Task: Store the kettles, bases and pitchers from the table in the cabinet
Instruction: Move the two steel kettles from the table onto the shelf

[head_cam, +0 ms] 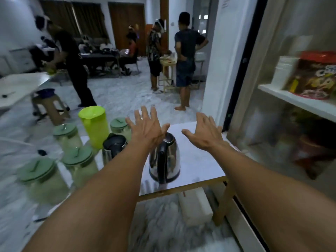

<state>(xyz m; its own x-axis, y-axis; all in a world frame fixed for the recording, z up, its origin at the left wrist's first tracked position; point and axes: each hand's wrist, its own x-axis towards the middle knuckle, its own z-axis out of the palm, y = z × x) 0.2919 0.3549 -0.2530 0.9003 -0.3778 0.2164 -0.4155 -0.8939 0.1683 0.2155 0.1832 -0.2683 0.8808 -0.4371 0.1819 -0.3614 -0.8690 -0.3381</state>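
Note:
A steel kettle with a black handle stands on the small white table. A second steel kettle with a black lid stands to its left, half behind my left forearm. A lime-green pitcher rises behind it, and several clear pitchers with green lids crowd the table's left side. My left hand hovers spread above the kettles, holding nothing. My right hand hovers spread over the bare right part of the table, also holding nothing.
The cabinet stands at the right with a white shelf carrying a snack bag and a white container. Several people stand in the room beyond. A stool and another white table are at the left.

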